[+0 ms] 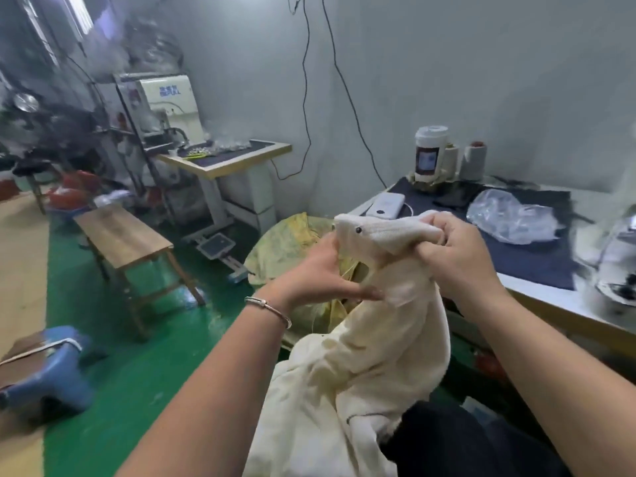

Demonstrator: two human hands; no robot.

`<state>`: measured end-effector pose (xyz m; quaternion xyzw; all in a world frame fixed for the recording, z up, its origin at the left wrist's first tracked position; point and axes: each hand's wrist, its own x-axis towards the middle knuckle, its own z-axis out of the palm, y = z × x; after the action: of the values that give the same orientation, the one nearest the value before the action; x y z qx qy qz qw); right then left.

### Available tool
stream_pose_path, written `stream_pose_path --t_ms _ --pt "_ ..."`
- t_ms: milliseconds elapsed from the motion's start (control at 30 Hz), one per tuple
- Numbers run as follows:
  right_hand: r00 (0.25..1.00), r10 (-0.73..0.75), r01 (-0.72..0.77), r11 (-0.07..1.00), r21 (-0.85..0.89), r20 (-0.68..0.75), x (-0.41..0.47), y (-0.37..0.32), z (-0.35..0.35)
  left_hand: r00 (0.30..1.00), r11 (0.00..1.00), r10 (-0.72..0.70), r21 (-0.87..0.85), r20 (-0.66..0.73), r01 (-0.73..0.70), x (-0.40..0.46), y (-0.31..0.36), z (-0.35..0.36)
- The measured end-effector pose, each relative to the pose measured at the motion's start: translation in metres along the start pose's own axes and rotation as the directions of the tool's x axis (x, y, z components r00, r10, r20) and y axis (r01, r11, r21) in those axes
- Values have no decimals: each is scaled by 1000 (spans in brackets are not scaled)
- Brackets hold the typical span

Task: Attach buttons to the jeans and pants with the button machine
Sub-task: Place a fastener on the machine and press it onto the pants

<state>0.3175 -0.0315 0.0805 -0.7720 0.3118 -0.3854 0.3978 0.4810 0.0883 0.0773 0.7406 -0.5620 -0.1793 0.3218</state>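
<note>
- Pants point(358, 339) of cream cloth hang between both hands in front of the person, the waistband end lifted and the rest trailing down into the lap.
- Right hand point(457, 256) has its grip clenched round a bunched fold of the waistband; left hand point(323, 270) pinches the cloth just below the band's free tip.
- Between the two grips a dark button point(358, 230) sits on the waistband tip, so this piece looks already fitted.
- Judging by the drape, the cloth is soft, light and limp; it will sag wherever it is not held, so the stiffer waistband is the place to take hold.
- Just beyond the right grip stands a desk point(537, 294) with a dark mat, carrying a power bank point(387, 204), a crumpled clear plastic bag point(512, 218), thread cones point(475, 161) and a lidded cup point(430, 153).
- Behind the left grip a yellowish sack point(289, 246) stands open on the green floor point(137, 356).
- Farther left are a wooden bench point(120, 239), a blue stool point(51, 370) and a white machine point(165, 108) on its own stand by the grey wall.
</note>
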Motion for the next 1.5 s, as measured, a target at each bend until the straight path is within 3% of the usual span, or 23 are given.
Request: stream_pose_path --t_ms 133,367,467,533,600,700,800,900,1033,1200,1267,1367,1433,1500 --pt "999 -8 7 999 -43 -35 -9 17 -47 984 924 135 -344 -117 -168 34 33 31" --pt "960 -16 -71 952 -299 -279 -31 44 -100 981 699 109 -689 -159 -189 73 85 85" --pt "920 -4 -137 934 -331 -392 -35 60 -120 938 746 275 -570 -209 -346 96 100 96" --pt "883 29 -188 937 -295 -469 -34 72 -133 920 842 380 -376 -94 -386 111 107 100" --pt "863 63 -222 939 -264 -502 -31 84 -141 926 915 372 -195 63 -354 126 110 107" --pt "880 64 -208 943 -260 -470 -27 99 -140 905 920 382 14 190 -391 142 111 119" --pt "879 56 -181 958 -222 -474 -18 111 -138 909 916 400 -76 119 -394 162 108 124" --pt "892 38 -145 968 -204 -451 -4 115 -143 957 929 289 -245 16 -276 186 109 132" --pt "907 -107 -34 946 -322 -408 -1 114 -154 977 971 214 -108 -5 -213 217 113 157" --pt "847 -366 145 856 -496 -384 -45 138 -195 968 964 234 149 -95 -218 243 99 189" --pt "814 -355 33 818 -574 -459 -56 158 -223 968 949 233 240 -91 -206 249 90 201" --pt "742 -156 -350 739 -575 -652 -44 192 -270 968 906 248 362 -33 -219 256 81 219" --pt "741 -15 -517 625 -584 -671 -28 216 -295 964 886 267 400 -23 -236 261 79 225" --pt "775 57 -559 526 -641 -630 -10 235 -311 965 894 261 387 -41 -225 261 78 228"
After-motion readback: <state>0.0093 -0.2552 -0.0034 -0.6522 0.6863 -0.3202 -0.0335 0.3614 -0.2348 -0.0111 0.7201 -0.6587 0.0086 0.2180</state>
